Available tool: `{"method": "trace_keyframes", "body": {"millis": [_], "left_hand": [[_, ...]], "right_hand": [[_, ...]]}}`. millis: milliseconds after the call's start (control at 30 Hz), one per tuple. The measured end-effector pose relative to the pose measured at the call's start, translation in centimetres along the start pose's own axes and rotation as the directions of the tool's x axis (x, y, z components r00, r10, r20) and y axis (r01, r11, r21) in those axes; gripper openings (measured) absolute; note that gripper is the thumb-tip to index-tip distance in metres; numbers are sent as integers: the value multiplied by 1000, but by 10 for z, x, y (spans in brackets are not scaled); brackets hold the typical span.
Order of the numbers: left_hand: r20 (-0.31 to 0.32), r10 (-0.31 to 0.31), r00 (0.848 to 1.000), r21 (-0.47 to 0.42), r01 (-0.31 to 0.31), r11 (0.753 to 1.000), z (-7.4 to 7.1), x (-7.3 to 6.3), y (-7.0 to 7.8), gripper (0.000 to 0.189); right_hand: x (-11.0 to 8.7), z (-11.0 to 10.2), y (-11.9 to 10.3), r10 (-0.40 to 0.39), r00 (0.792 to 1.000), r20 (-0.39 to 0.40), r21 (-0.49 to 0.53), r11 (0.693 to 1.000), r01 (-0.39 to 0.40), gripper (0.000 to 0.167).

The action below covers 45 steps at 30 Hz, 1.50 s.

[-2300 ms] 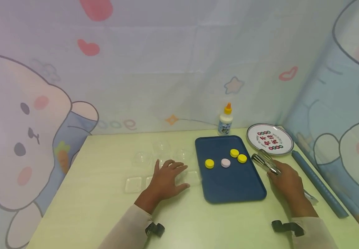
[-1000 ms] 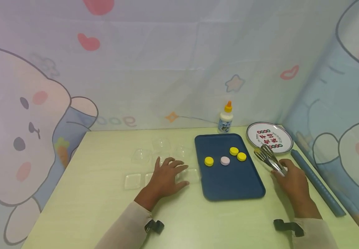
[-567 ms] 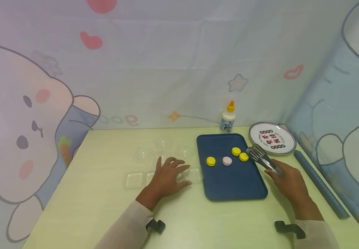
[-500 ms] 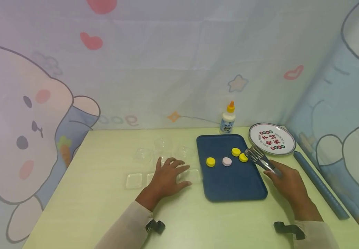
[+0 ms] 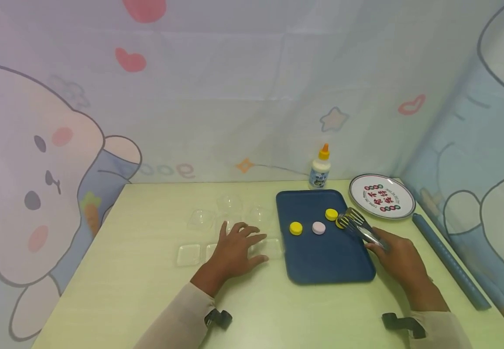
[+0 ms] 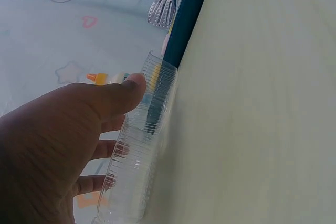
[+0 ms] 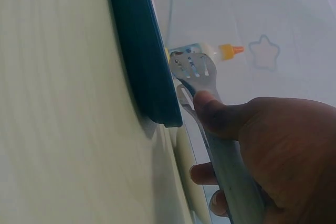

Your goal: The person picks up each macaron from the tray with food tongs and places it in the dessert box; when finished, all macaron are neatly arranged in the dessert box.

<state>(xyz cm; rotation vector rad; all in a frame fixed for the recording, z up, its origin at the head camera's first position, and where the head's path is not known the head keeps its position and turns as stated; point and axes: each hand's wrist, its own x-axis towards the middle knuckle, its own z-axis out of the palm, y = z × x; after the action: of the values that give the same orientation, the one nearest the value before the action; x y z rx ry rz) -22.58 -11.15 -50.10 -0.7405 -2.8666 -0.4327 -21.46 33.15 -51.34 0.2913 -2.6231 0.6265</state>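
Observation:
In the head view my right hand grips metal serving tongs, thumb along one arm. The slotted tips of the tongs reach over the right rim of a dark blue tray, around or just above a yellow round piece, which they partly cover. On the tray also lie two more yellow round pieces and a pale pink one, macaron-like in shape. My left hand rests with spread fingers on a clear plastic container, thumb at its near edge.
A white glue-type bottle with an orange tip stands behind the tray. A printed plate lies at the back right, beside a long blue-grey bar. The container's clear domed part extends behind my left hand.
My right hand lifted the tongs, opened their tips and brought them left over the tray's edge to the rightmost yellow piece. My left hand has stayed in place.

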Motion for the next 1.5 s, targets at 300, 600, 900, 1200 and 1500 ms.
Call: {"method": "trace_keyframes", "body": {"millis": [300, 600, 900, 1200, 1500], "left_hand": [[0, 2, 1000, -22, -2, 1000, 1, 0, -1, 56], [2, 6, 1000, -18, -6, 1000, -1, -1, -1, 56], [-6, 7, 1000, -11, -7, 1000, -1, -1, -1, 56], [-5, 5, 1000, 2, -5, 1000, 1, -3, -3, 56], [-9, 11, 1000, 2, -11, 1000, 2, -2, -3, 56]], "right_hand": [[2, 3, 0, -20, 1000, -5, -1, 1000, 20, 51], [2, 3, -3, -18, 1000, 1, -10, 1000, 18, 52], [1, 1, -1, -8, 1000, 0, -34, 999, 8, 50], [-1, -3, -8, -24, 998, -50, -24, 999, 23, 49], [1, -4, -16, -137, 981, -134, -25, 991, 135, 55]]}}
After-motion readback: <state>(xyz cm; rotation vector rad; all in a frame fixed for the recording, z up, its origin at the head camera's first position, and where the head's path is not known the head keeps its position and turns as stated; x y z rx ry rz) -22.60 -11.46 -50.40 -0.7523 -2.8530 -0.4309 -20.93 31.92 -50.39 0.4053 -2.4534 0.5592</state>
